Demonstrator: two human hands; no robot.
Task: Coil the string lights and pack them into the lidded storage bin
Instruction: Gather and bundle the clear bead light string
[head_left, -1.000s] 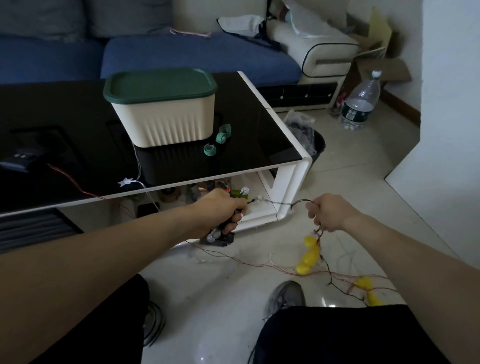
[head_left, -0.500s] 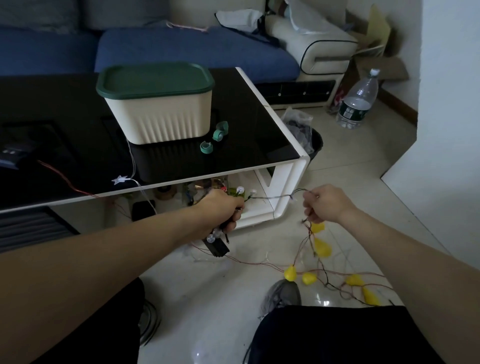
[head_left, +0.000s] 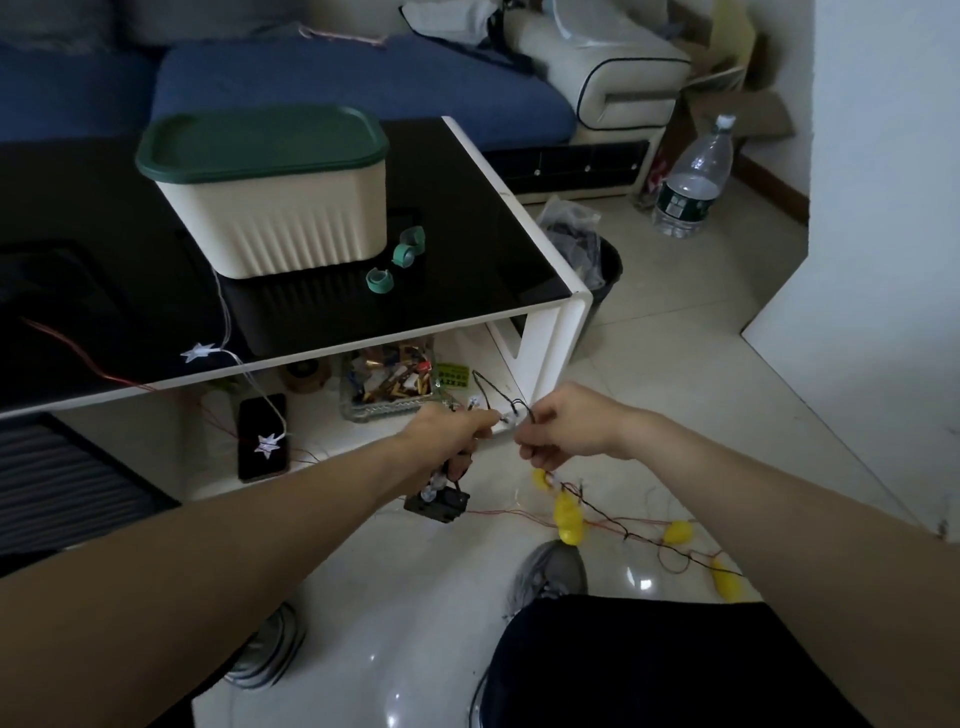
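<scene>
The storage bin (head_left: 270, 208) sits lidded on the black table (head_left: 493, 249). Below, the left hand (head_left: 452, 431) grips gathered string lights (head_left: 571, 512) and their battery box (head_left: 437, 504); the right hand (head_left: 563, 431) pinches the wire. It looks thin, limp and tangle-prone, best held between bulbs. No writing is legible, possibly blurred.

left hand (head_left: 451, 434) fingers curled under – grip on string lights (head_left: 571, 512) hidden, tray (head_left: 387, 397) contents too small, sofa (head_left: 311, 78) cropped top
</scene>
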